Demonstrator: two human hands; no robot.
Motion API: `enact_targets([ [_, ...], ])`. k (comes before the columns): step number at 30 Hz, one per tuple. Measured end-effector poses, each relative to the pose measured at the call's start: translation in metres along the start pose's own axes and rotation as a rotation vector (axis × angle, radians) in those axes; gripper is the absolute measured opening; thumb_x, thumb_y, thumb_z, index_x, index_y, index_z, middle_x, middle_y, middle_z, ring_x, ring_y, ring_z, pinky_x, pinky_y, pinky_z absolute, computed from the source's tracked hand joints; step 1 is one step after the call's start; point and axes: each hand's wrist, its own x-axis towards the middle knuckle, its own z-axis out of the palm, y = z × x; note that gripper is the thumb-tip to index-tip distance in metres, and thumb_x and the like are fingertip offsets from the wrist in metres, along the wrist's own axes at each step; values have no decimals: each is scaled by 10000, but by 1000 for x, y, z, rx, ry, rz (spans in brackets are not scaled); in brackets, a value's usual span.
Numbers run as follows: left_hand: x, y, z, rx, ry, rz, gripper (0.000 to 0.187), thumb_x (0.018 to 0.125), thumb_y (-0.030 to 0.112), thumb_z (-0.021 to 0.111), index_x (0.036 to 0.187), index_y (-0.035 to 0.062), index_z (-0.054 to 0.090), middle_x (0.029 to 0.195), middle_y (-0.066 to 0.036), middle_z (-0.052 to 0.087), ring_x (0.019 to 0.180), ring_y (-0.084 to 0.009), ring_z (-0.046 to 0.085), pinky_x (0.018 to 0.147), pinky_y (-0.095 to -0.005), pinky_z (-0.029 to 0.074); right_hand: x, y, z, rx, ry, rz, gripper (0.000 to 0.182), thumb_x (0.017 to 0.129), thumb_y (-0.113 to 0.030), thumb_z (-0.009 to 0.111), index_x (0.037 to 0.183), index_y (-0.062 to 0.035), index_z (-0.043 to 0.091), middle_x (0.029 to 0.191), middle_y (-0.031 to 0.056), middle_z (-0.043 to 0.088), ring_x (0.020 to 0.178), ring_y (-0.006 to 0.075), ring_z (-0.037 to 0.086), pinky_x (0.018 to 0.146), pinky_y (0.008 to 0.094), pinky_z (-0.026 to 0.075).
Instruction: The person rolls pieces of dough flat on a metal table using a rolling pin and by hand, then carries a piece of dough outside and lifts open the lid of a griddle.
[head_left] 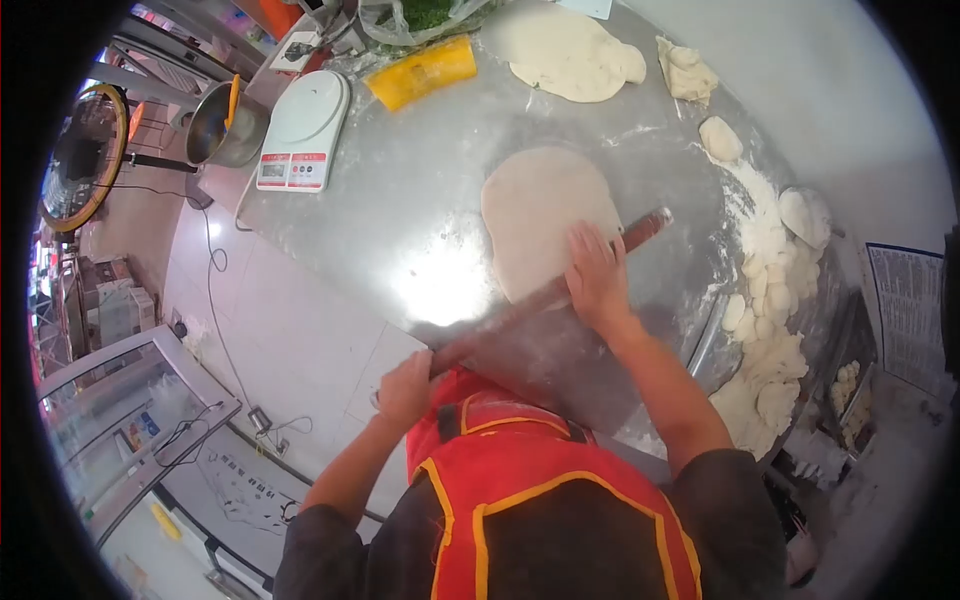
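A long brown rolling pin [515, 318] lies slantwise over the near edge of a flat, rounded sheet of dough [545, 215] on the metal table [400, 180]. My left hand [405, 388] is wrapped round the pin's lower left end, at the table's front edge. Near the pin's upper right end, my right hand [597, 272] lies with its fingers stretched out over the pin and onto the dough sheet. The palm hides part of the pin.
A white scale [307, 125] and a yellow object [422, 73] stand at the back left. More dough [570, 55] lies at the back. Dough pieces [765, 300] and flour line the right side. A metal pot [226, 125] is beyond the left edge.
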Motion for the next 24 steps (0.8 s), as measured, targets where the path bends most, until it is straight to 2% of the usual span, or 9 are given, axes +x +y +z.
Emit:
enact_targets([
  [8,0,8,-3,-143,-81,94,369,838,391,690,986,74,573,796,-161,658,779,-385,653,667,-480,508,-79,6,-37,-25,-110,117,584,854,-237,615,1385,-43,468,1453,158,447,1393,341,344,1135,603,179],
  [10,-2,-10,-14,-231,-96,31,372,826,398,707,956,68,591,770,-164,660,774,-388,651,664,-477,505,-14,-12,-46,35,-171,149,556,852,-225,612,1365,-48,490,1434,150,469,1380,344,361,1130,605,186],
  [12,14,-46,-35,-335,-113,-96,376,815,400,724,936,66,605,773,-165,665,777,-389,651,664,-473,501,86,-32,-4,132,-206,-57,529,859,-221,591,1354,-55,500,1435,143,470,1373,340,372,1124,612,191],
  [13,23,-55,-47,-289,-62,-125,373,811,394,731,935,64,608,782,-169,668,777,-390,652,665,-472,502,115,-35,28,19,102,-267,391,850,-202,576,1205,-43,612,1401,159,499,1335,345,420,1035,622,274],
  [14,26,-62,-61,-240,-16,-157,371,808,387,738,935,62,612,791,-173,671,776,-391,652,666,-470,503,152,-56,29,-108,171,-317,343,866,-220,567,1157,-57,645,1411,152,489,1345,334,415,1070,621,259],
  [18,54,-106,-83,-162,256,-154,328,779,312,755,915,51,610,759,-148,667,721,-380,647,656,-463,513,246,-91,40,135,269,-199,497,917,-275,549,1374,-90,485,1482,97,425,1386,311,371,1124,598,218],
  [19,61,-119,-90,-101,294,-103,323,768,301,757,923,58,612,755,-143,663,717,-376,645,654,-464,513,248,-86,37,113,260,-216,589,917,-309,570,1442,-107,392,1496,81,407,1398,288,353,1137,586,209],
  [23,92,-113,-139,130,251,181,305,752,265,744,960,80,619,792,-124,652,763,-352,642,686,-465,508,134,-30,-18,126,32,-211,580,801,-286,699,1322,-101,522,1339,113,543,1236,328,500,1094,540,302],
  [24,108,-88,-163,186,197,270,300,755,259,736,969,83,621,814,-120,650,790,-344,642,705,-464,505,100,-16,-23,34,-26,-48,613,775,-440,713,1258,-87,581,1125,125,633,1100,326,563,1006,488,372],
])
